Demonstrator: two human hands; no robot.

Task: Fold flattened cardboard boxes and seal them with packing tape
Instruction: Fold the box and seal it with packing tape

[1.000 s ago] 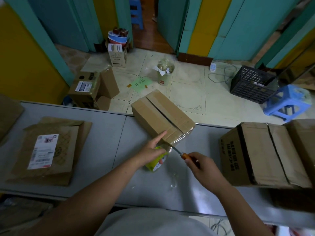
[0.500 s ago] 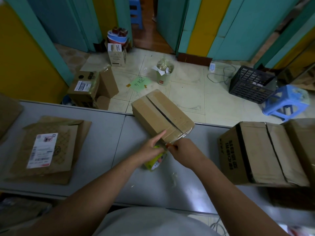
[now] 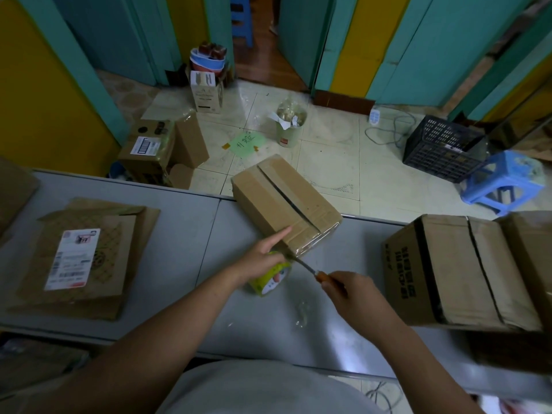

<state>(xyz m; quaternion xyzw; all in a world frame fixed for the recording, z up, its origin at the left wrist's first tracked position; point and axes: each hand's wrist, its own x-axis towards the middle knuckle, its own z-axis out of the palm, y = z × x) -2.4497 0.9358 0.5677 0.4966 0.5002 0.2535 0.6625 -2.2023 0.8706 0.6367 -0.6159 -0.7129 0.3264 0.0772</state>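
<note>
Pulled back from the box corner where it was half a second ago, the right grip (image 3: 355,291) now lies toward 4 o'clock of that corner. It is clenched round the orange handle of a knife (image 3: 307,268). The thin blade points to 10 o'clock and reaches the clear tape stretched off the small cardboard box (image 3: 274,201).

The box sits at 12 o'clock on the grey surface (image 3: 179,264), turned at an angle and overhanging the far edge. Its top flaps are closed, with a dark seam between them, and shiny tape wraps its near end.

The left grip (image 3: 263,258) holds a yellow-green roll of packing tape (image 3: 270,280) on the surface just in front of the box. Its forefinger lies straight along the box's near edge.

At 9 o'clock is a stack of flattened cardboard (image 3: 98,294) bearing a white shipping label (image 3: 73,258). At 3 o'clock stands a larger cardboard box (image 3: 454,270) with printed lettering.

Beyond the surface, on the tiled floor, are a black crate (image 3: 442,147) and a blue stool (image 3: 504,180) at 2 o'clock.
</note>
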